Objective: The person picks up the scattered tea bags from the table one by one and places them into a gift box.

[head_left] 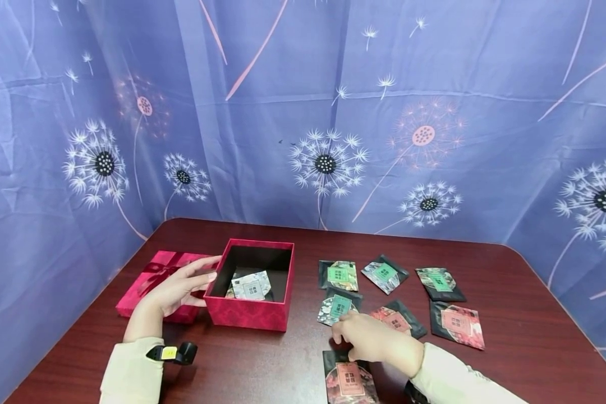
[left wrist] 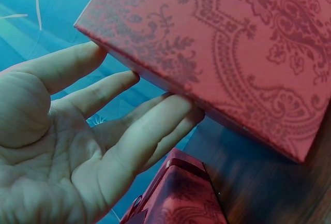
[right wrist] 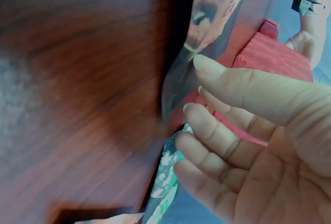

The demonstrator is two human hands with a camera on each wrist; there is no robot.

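Black-and-pink sachet (head_left: 350,380) flat on tabletop (head_left: 262,362), right of red box (head_left: 247,314). Right hand (head_left: 367,336) over sachet's top end: grip loosely curled, nothing pinched. Left hand (head_left: 182,289) relaxed, fingertips touching box; white sachet (head_left: 251,287) inside, lid (head_left: 136,294) beside.

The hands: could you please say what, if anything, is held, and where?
The left hand only touches the open box; whether the right hand pinches the nearest packet by its edge cannot be told.

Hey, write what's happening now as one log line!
left hand: against red box | right hand: at front pink-labelled packet | red box: open, pale packet inside
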